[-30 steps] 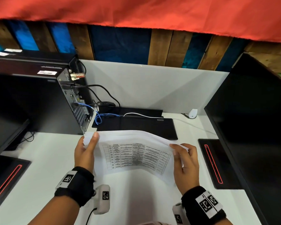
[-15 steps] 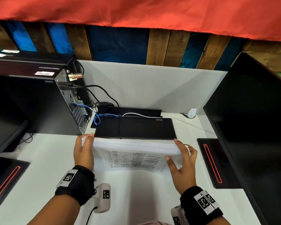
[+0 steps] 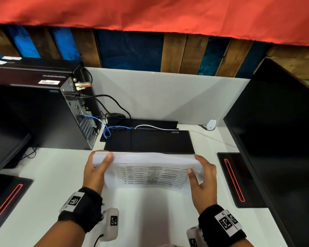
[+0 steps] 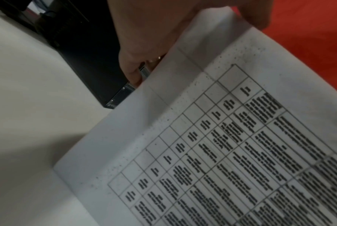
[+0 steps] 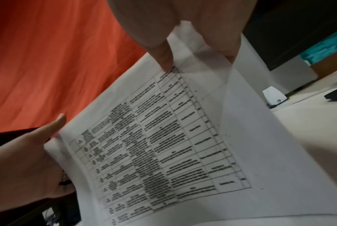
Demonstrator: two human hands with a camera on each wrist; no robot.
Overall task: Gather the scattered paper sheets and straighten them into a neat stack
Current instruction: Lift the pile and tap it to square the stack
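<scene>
Paper sheets [image 3: 148, 160] held upright between both hands over the white desk [image 3: 43, 175].
Left hand [image 3: 95, 172] grasps the stack's left edge, thumb across the front; right hand [image 3: 202, 177] grasps the right edge the same way. The front sheet bears a printed table, and the stack's lower edge meets the desk, just in front of a black keyboard [image 3: 148, 141], between a computer tower [image 3: 43, 111] and a dark monitor [image 3: 278, 139].
</scene>
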